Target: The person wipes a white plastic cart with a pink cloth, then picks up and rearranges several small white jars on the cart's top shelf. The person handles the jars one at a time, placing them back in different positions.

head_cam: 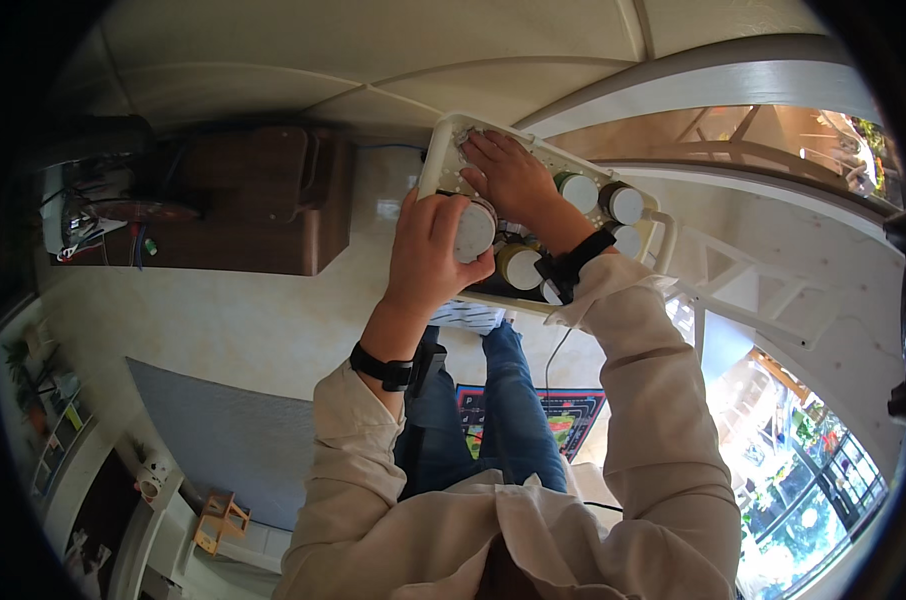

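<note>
My left hand [436, 251] grips a jar with a white lid [475, 234] above the near left part of a cream tray with a perforated base [442, 154], which looks like the top tier of a cart. Inside the tray's far left corner, my right hand [509, 176] presses down with its fingers on a crumpled greyish cloth or tissue [466, 137], mostly covered by the fingers. White-lidded jars stand at the tray's right: a green one [577, 193], a dark one [624, 204] and a yellowish one [520, 267]. My right forearm partly hides others.
A dark brown wooden cabinet [329, 217] with cables and a fan-like object on it stands left. Behind the tray is a tiled wall [393, 82]. A white frame [768, 289] stands at right. Below lie a colourful play mat [573, 409] and a thin cable [549, 367].
</note>
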`<state>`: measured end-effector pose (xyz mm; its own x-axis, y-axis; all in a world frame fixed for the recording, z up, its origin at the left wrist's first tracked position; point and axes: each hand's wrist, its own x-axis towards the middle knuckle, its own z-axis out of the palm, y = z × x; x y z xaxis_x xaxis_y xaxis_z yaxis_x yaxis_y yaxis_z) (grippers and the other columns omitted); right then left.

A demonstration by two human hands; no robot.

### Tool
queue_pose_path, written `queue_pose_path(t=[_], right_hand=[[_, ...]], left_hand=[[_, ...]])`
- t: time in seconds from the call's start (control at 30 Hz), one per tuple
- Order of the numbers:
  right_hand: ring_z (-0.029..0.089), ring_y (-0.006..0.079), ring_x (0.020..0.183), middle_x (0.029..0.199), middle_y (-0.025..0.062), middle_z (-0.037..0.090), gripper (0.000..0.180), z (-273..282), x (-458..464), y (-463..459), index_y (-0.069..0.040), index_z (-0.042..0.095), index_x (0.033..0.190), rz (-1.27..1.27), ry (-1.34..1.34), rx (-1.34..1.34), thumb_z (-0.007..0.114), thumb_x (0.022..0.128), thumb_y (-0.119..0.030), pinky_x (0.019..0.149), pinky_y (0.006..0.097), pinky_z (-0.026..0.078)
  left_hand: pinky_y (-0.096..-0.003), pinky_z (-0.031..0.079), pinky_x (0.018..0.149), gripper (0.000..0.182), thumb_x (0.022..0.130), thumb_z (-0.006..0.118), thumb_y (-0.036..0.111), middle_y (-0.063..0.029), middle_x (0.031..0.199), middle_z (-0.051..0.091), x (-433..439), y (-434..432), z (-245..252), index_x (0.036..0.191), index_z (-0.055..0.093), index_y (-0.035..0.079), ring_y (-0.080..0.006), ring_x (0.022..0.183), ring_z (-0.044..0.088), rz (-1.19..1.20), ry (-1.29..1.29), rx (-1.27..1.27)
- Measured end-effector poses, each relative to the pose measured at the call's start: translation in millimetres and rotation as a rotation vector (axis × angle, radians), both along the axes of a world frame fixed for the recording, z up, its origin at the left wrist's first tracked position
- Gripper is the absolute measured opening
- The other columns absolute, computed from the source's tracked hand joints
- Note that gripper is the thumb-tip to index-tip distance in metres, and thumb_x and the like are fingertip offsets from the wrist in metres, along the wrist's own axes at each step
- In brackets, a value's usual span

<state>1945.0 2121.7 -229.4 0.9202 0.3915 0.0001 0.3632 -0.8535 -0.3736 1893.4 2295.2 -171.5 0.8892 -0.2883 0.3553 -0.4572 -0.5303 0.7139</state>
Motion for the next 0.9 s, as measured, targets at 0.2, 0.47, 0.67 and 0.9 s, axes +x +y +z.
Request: queue_pose_path(t=[0.2, 0.47, 0.67, 0.9], right_hand=[[0.043, 0.0313, 0.127, 0.134, 0.0110, 0.050, 0.044, -5.4, -5.8, -4.7, -0.006, 0.055, 0.123, 0.464, -0.059, -0.156, 0.051, 0.091, -0.035, 0.109, 0.0396, 0.032], [0.040, 0.0303, 0.130, 0.139, 0.0087, 0.047, 0.048, 3.7, 6.4, 5.6, -0.009, 0.056, 0.126, 0.078, 0.014, -0.027, 0.054, 0.088, -0.037, 0.107, 0.0396, 0.035], [0.044, 0.0303, 0.126, 0.130, 0.0117, 0.055, 0.049, 14.0, -32.6, -35.5, -0.004, 0.062, 0.117, 0.065, 0.089, -0.200, 0.051, 0.090, -0.045, 0.106, 0.0386, 0.034], [0.040, 0.0320, 0.129, 0.138, 0.0153, 0.047, 0.062, 7.3, -22.9, -19.7, -0.001, 0.052, 0.128, 0.059, -0.074, -0.117, 0.051, 0.089, -0.049, 0.109, 0.0389, 0.031]], left_hand=[[-0.0422, 0.050, 0.076, 0.054, 0.058, 0.076, 0.015, -0.0131, 0.100, 0.054, 3.1, 0.0, 1.7, 0.107, 0.054, 0.006, -0.0346, 0.091, 0.056, 0.019, -0.024, 0.003], [-0.0412, 0.050, 0.075, 0.055, 0.059, 0.076, 0.015, -0.0125, 0.100, 0.053, 2.5, -2.0, 1.9, 0.108, 0.054, 0.006, -0.0340, 0.092, 0.056, 0.028, -0.041, 0.029], [-0.0417, 0.051, 0.075, 0.056, 0.058, 0.076, 0.015, -0.0127, 0.100, 0.053, 6.4, -1.7, 1.0, 0.108, 0.054, 0.005, -0.0340, 0.090, 0.056, 0.024, -0.005, -0.003], [-0.0498, 0.045, 0.090, 0.057, 0.057, 0.078, 0.017, -0.0132, 0.098, 0.052, -0.1, -3.3, 0.5, 0.107, 0.054, 0.005, -0.0368, 0.094, 0.052, 0.016, 0.038, -0.018]])
